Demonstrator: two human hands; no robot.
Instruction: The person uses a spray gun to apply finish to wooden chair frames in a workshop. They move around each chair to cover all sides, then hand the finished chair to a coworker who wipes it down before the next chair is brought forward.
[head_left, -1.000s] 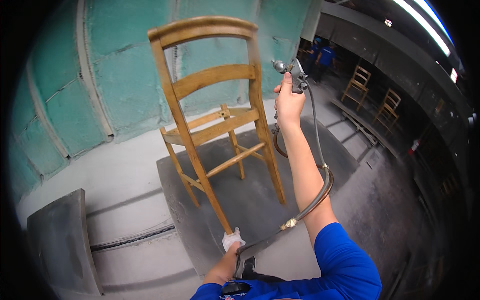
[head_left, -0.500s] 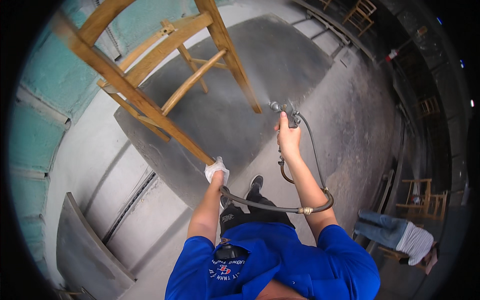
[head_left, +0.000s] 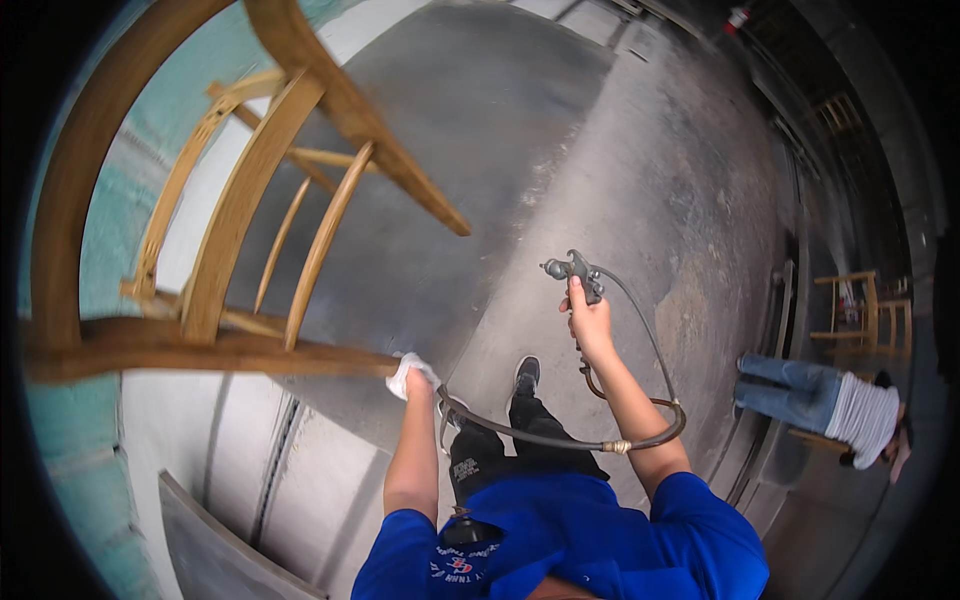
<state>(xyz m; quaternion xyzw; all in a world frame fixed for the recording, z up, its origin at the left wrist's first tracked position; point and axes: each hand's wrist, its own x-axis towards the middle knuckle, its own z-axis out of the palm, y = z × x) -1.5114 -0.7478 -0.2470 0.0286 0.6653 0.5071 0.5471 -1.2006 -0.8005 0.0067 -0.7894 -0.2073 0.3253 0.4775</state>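
My left hand (head_left: 410, 376), in a white glove or cloth, is closed around the end of one leg of a wooden chair (head_left: 240, 200). The brown chair frame hangs tilted at the upper left, its rungs and other legs spread out above the floor. My bare right hand (head_left: 590, 322) grips a metal spray gun (head_left: 573, 268), whose nozzle points left toward the chair, some way off from it. A grey hose (head_left: 520, 432) loops from the gun around my right forearm and passes over to my left hand. Whether spray leaves the nozzle cannot be made out.
A dark grey sheet (head_left: 440, 120) covers part of the concrete floor (head_left: 700, 230). Turquoise padded walls (head_left: 70, 440) stand at the left, with a curved grey panel (head_left: 220, 550) at the lower left. A person (head_left: 830, 400) bends near wooden chairs (head_left: 850, 310) at the right.
The chair has swung to the left and turned, its held leg now nearly level. My right hand with the spray gun is slightly lower and farther from the chair.
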